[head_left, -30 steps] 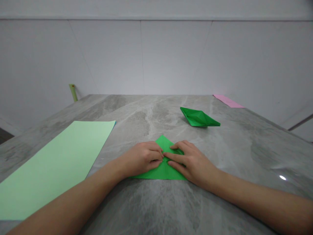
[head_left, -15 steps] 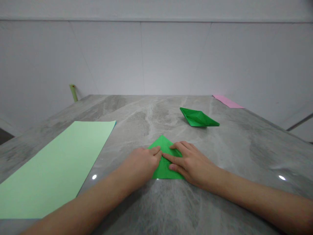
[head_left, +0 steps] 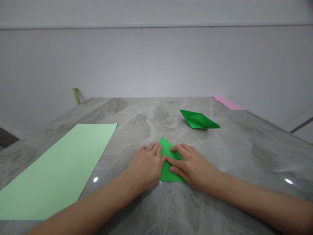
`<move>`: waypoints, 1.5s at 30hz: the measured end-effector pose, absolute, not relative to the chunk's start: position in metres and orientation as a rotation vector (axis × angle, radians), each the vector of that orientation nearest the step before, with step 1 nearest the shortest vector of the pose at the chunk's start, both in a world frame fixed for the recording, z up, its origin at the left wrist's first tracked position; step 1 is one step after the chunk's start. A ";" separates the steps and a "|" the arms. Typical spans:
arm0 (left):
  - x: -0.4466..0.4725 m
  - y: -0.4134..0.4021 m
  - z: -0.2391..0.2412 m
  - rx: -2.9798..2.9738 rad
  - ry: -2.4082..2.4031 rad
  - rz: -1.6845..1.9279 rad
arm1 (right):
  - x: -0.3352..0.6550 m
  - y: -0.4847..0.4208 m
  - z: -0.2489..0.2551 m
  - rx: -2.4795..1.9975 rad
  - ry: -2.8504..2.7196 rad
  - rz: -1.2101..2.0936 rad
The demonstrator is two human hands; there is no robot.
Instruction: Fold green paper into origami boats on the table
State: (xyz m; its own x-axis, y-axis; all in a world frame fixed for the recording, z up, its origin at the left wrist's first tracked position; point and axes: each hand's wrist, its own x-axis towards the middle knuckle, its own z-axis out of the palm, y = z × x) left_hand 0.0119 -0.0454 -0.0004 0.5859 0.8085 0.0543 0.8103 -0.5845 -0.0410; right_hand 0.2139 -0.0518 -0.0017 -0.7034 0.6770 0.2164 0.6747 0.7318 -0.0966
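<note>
At the lower center of the frame, we see a green folded sheet (head_left: pixel 166 174) lying flat on the gray marbled tabletop (head_left: pixel 146 130), its pointed tip directed upward. Our left hand (head_left: pixel 148 168) rests palm down over the sheet's left side, fingers extended and close together, thumb reaching the right index finger. Our right hand (head_left: pixel 194 166) presses the sheet's right side with thumb and fingers spread. We note a folded green paper form (head_left: pixel 200 120) right of center, pale green paper (head_left: pixel 66 166) at lower left, and a pink sheet (head_left: pixel 228 102) at upper right.
</note>
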 end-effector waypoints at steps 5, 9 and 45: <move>0.007 -0.032 -0.009 -2.745 -1.440 -0.058 | 0.213 -0.053 0.000 -1.082 -2.716 0.011; 0.004 -0.028 -0.010 -2.874 -1.289 -0.033 | 0.212 -0.053 0.002 -1.100 -2.722 0.028; 0.000 -0.074 -0.002 -2.643 -1.239 0.130 | 0.213 -0.052 0.000 -1.078 -2.703 -0.003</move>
State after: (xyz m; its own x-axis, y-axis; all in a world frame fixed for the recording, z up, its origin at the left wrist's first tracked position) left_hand 0.0002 -0.0742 -0.0019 0.6409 0.7676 0.0126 0.7481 -0.6208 -0.2345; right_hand 0.2129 -0.0524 0.0001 -0.7024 0.6789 0.2138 0.6794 0.7291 -0.0835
